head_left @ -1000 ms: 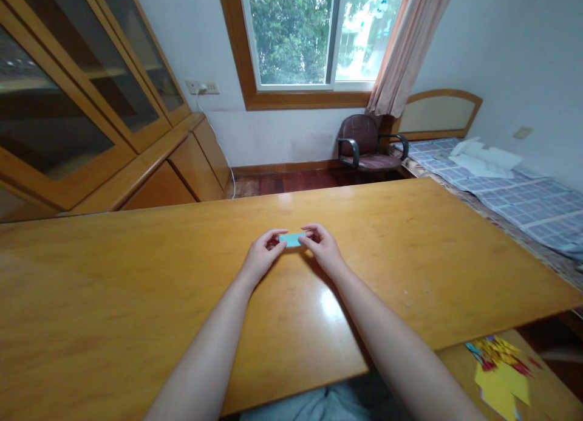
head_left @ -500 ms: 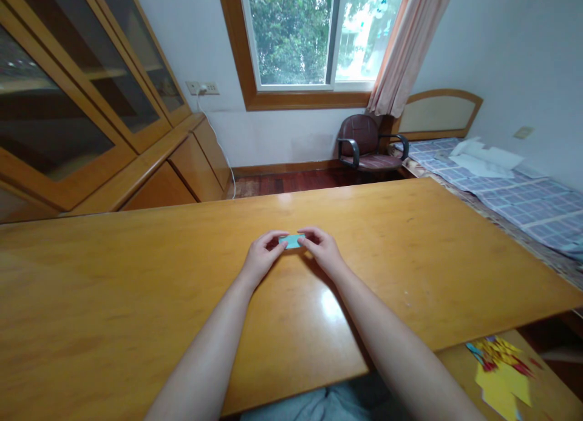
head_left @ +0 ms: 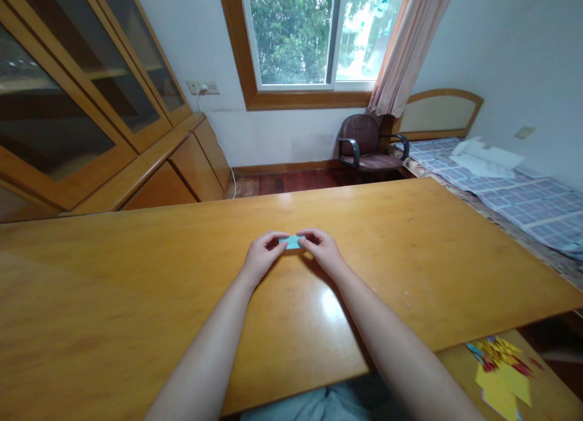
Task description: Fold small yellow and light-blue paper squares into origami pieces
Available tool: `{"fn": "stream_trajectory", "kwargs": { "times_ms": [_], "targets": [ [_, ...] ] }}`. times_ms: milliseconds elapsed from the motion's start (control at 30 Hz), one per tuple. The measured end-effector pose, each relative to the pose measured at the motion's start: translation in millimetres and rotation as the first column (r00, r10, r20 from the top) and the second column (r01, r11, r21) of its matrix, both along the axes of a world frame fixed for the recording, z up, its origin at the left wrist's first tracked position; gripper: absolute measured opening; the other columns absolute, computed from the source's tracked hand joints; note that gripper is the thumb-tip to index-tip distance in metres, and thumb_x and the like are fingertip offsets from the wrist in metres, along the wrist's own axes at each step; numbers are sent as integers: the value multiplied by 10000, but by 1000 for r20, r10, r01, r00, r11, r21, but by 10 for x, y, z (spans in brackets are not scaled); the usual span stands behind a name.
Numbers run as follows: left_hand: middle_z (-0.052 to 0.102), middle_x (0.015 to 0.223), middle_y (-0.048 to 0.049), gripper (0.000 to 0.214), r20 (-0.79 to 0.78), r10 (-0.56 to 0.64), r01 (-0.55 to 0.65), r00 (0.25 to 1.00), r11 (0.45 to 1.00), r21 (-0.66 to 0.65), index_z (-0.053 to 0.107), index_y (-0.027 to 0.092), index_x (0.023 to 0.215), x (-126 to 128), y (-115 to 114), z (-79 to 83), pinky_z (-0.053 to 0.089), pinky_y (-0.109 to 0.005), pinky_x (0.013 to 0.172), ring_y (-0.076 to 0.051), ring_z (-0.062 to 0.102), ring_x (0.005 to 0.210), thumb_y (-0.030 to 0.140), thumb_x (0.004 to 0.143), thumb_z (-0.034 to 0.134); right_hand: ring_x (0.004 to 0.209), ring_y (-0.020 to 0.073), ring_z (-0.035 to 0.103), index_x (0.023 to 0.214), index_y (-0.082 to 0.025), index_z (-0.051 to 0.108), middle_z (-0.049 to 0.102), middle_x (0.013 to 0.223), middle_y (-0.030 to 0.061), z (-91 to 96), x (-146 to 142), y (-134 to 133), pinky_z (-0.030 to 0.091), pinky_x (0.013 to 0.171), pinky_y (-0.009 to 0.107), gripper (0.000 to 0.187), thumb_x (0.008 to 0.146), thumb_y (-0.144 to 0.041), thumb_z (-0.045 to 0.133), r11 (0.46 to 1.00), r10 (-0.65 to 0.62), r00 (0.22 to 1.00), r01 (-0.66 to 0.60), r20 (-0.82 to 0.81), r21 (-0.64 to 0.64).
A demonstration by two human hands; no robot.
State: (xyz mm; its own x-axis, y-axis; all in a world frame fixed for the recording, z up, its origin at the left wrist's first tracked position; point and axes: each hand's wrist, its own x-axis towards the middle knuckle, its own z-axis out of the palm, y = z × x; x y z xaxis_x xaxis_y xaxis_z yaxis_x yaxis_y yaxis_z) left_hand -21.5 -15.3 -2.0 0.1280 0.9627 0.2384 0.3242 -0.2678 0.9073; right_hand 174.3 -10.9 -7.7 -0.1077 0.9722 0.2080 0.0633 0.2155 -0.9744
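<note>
A small light-blue folded paper [head_left: 292, 242] lies near the middle of the wooden table [head_left: 136, 275]. My left hand [head_left: 263, 257] pinches its left end with curled fingers. Its right end is pinched by my right hand [head_left: 322, 251], fingers bent and close together. Only a narrow strip of the paper shows between the two sets of fingertips; the rest is hidden under them.
Coloured paper scraps [head_left: 501, 366] lie on a lower surface at the bottom right. A wooden cabinet [head_left: 91, 129] with glass doors stands at the left. Beyond the table are a dark red armchair [head_left: 367, 144] and a bed [head_left: 510, 190] along the right wall.
My fingertips have drawn closer together over the blue paper, so less of it shows. Both hands have stayed at the same spot on the table.
</note>
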Motion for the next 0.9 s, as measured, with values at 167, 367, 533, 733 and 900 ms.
{"fn": "stream_trajectory", "kwargs": {
  "times_ms": [167, 367, 533, 733, 900],
  "targets": [
    [707, 899, -43, 253, 35, 15, -14, 999, 999, -30, 732, 187, 973, 10, -5, 27, 489, -297, 780, -200, 630, 829, 347, 786, 676, 748, 169, 604, 952, -193, 740, 707, 838, 32, -32, -6, 3, 477, 720, 298, 236, 770, -332, 680, 1000, 15, 1000, -15, -18, -3],
    [704, 879, -38, 273, 55, 22, -19, 998, 998, -54, 737, 188, 969, 0, 1, 17, 491, -290, 761, -195, 626, 809, 372, 773, 691, 720, 161, 588, 940, -200, 741, 690, 801, 19, -40, -8, 9, 475, 703, 295, 233, 752, -328, 690, 1000, 9, 1000, -9, -20, -22],
    [703, 864, -36, 273, 55, 20, -17, 998, 998, -55, 734, 183, 965, -8, 11, 10, 497, -289, 755, -193, 628, 808, 377, 777, 689, 719, 161, 591, 939, -200, 743, 692, 804, 19, -50, -5, 17, 474, 698, 293, 237, 747, -329, 694, 999, 15, 999, -16, -29, -34],
    [703, 948, -57, 385, 116, -27, 41, 993, 991, -124, 677, 174, 1096, 18, 20, -23, 526, -319, 815, -204, 659, 872, 368, 765, 701, 710, 155, 585, 935, -195, 742, 682, 782, 13, -60, -4, 23, 465, 693, 284, 234, 746, -327, 702, 999, 7, 999, -8, -39, -42],
    [694, 891, -46, 592, 191, -62, 102, 980, 973, -206, 563, 157, 1261, 48, 18, -33, 554, -337, 800, -202, 689, 826, 364, 732, 733, 755, 171, 615, 925, -197, 741, 703, 818, 22, -31, -12, 14, 484, 732, 301, 238, 738, -339, 703, 998, 15, 998, -18, -61, -52]
  ]
}}
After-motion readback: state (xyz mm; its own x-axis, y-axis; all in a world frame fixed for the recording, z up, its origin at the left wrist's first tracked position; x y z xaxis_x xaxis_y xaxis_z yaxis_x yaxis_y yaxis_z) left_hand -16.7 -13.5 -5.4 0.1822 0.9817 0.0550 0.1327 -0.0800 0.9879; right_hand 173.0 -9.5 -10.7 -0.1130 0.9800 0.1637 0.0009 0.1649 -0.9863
